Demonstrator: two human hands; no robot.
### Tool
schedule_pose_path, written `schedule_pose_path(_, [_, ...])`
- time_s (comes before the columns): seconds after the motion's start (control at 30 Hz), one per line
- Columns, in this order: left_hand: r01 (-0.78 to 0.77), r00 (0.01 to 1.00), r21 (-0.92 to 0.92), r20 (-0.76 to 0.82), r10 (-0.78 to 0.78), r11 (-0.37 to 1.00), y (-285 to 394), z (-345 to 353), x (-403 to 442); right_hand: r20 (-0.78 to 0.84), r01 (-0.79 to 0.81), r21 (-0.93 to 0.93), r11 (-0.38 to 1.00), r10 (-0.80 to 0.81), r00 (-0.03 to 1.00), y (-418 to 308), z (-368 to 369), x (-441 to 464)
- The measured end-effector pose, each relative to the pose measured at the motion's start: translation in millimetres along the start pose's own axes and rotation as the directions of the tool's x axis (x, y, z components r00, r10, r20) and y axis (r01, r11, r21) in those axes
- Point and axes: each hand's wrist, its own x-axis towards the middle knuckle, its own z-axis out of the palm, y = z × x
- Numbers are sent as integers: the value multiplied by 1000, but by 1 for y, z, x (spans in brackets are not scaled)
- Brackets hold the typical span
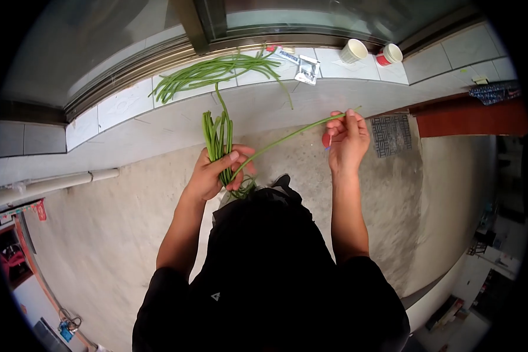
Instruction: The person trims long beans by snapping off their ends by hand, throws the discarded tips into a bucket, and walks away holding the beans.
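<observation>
My left hand (212, 171) is closed round a bundle of long green beans (218, 138), whose cut-looking ends stand up above the thumb while the lower parts hang below the palm. One single bean (293, 134) stretches from beside the left hand to my right hand (349, 132), which pinches its far end between thumb and fingers. A heap of more green beans (211, 73) lies on the white tiled ledge in front of me. One long bean curves down from the ledge to the top of the held bundle.
On the ledge (364, 67) are a sachet (307, 70), a narrow packet (287, 56), a white cup (354, 51) and a red and white cup (390, 54). A dark mat (391, 136) lies on the floor at the right. A pale pipe (58, 185) runs along the left.
</observation>
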Motion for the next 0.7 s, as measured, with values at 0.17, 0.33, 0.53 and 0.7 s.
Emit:
schedule_pose_path(0.17, [-45,999,6,-4,45,999,3,-13,-15,-94,32,-7,999,-33,995,2,-7,15])
schedule_pose_path(0.33, [-87,996,-63,5,88,994,5,-26,-27,-51,41,-17,999,-42,998,7,-2,17])
schedule_pose_path(0.53, [-85,988,50,-122,91,995,12,-33,-41,92,18,41,999,-21,996,10,4,15])
schedule_pose_path(0.7, [-176,915,111,-349,204,978,1,-65,-50,133,32,-10,999,-30,991,-12,45,-11])
